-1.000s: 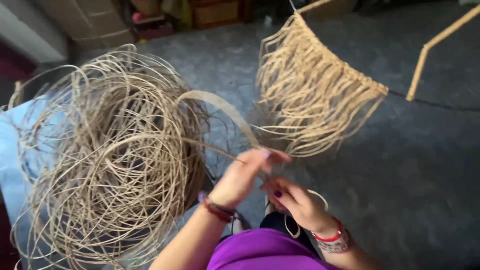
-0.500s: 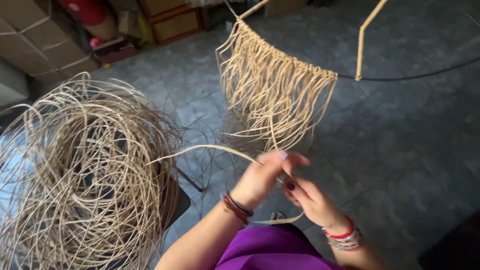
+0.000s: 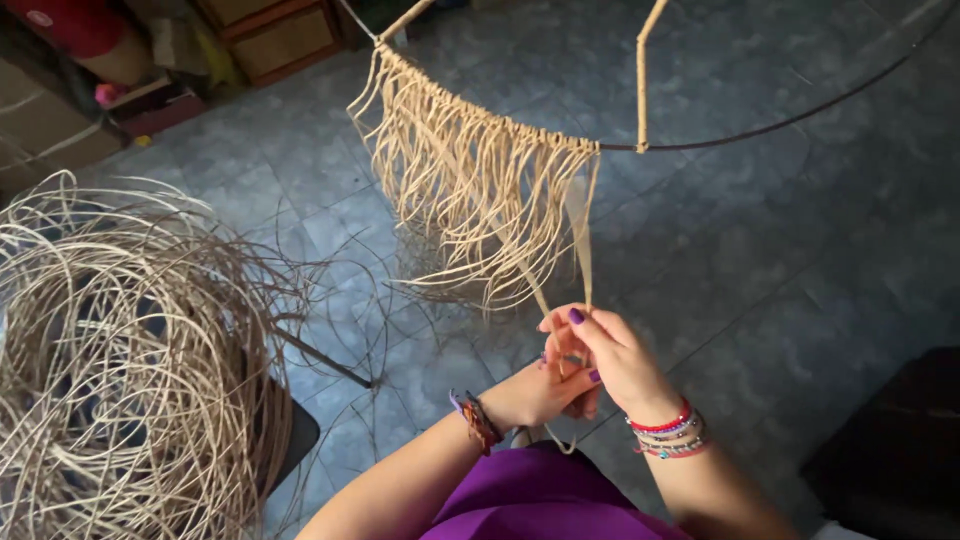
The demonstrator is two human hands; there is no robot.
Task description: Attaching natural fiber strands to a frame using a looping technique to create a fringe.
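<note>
**Overhead, flat cane strip pinched taut under a fringed hoop**

Up top, thin dark metal hoop (image 3: 800,115), wrapped along one arc in pale cane, with a ragged fringe (image 3: 470,200) of flat, curling strands hanging down. Falling from the wrapped edge, one flat cane strip (image 3: 580,240), ribbon-like and stiff, straight into both hands. Right hand (image 3: 625,365) closed on the strip's lower end, left hand (image 3: 545,390) tucked just beneath, touching, fingers curled shut around it too. Off left, springy heap of loose cane coils (image 3: 130,350) over grey floor tiles (image 3: 780,280).

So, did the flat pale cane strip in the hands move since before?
Yes. The flat pale cane strip now runs up to the fringed dark hoop, no longer arching left.
</note>
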